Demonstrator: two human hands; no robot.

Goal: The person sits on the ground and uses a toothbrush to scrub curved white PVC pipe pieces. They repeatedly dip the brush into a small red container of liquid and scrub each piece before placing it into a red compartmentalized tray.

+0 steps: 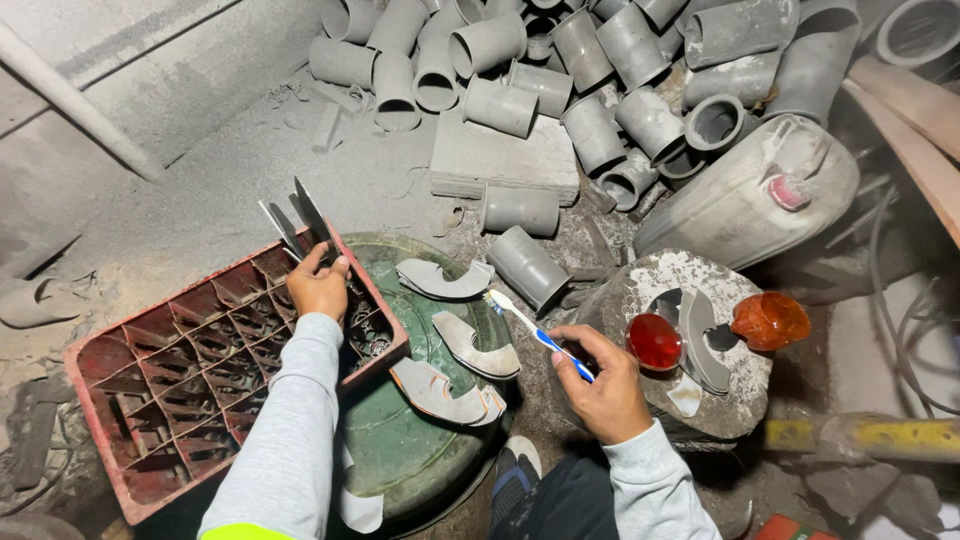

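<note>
— What carries everything here?
— A dusty grey floor [180, 190].
— And directly on it?
— A red crate [190, 390], a green lid [420, 450], a heap of grey pipes [560, 70], a slab [500, 155], a jerrycan [750, 195] and a stone [735, 395].

Your toothbrush [535, 332]: blue and white handle, white bristles. Crate [130, 400] is dusty red, grid dividers inside. Round lid [400, 440] is dark green. Pipe elbows [560, 60], cut pipe pieces [470, 345] and jerrycan [740, 195] are all grey. Two glossy blobs on the grey stone [740, 395]: red [654, 341] and orange [770, 320]. Your sleeves [290, 430] are light grey.
</note>
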